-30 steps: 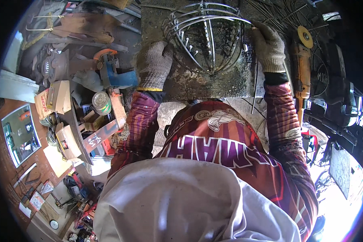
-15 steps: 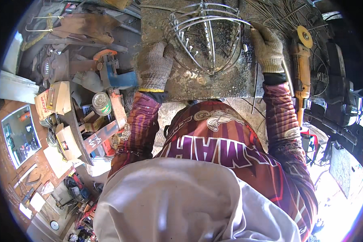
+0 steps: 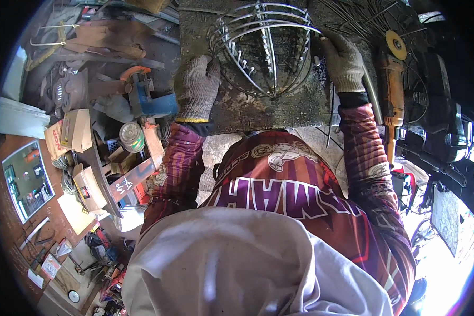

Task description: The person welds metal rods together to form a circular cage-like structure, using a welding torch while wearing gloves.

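On the dark counter (image 3: 237,115), the wire frame (image 3: 269,52) points its narrow end at the person. The gloved left hand (image 3: 196,87) rests beside it; the right hand (image 3: 344,63) meets a curved rod (image 3: 300,25), both grips hidden. The long axis runs straight away.

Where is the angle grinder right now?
In the head view, the angle grinder is at the upper right, just right of the gloved right hand, with its yellow disc toward the top.

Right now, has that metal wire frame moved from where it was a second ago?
No, not visibly: the wire frame keeps its place against the dark tabletop's near edge.
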Demonstrator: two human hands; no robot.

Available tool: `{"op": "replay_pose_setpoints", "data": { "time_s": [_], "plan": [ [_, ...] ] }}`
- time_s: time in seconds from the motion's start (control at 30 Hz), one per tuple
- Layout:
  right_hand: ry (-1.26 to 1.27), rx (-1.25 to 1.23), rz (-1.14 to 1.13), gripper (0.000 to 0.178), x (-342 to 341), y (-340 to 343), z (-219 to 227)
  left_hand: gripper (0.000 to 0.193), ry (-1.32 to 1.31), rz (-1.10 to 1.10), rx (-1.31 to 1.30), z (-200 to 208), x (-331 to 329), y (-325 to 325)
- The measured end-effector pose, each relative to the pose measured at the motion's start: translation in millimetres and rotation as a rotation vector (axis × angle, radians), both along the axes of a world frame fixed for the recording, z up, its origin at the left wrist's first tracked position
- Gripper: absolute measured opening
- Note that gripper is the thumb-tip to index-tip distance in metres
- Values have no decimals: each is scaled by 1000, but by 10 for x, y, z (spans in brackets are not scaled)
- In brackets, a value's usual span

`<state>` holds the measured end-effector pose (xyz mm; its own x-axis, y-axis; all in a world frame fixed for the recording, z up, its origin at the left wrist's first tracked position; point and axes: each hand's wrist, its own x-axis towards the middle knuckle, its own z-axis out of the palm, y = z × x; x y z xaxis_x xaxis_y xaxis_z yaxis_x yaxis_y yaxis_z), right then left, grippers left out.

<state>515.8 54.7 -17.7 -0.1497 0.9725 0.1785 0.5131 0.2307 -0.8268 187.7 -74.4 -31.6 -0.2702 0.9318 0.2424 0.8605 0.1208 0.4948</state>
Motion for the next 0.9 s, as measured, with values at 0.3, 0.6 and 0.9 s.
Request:
{"op": "replay_pose_setpoints", "data": {
  "time_s": [0.3,0.6,0.9],
  "plan": [
    [-59,90,4,27,-50,-61,142,31,26,35,-81,-74,-43,3],
    [22,-53,-32,27,-60,-148,75,33,106,47,-66,-47,-63,-5],
    [101,-110,-54,27,-31,-91,-150,37,82,47,-126,-17,-78,24]
  ]
}}
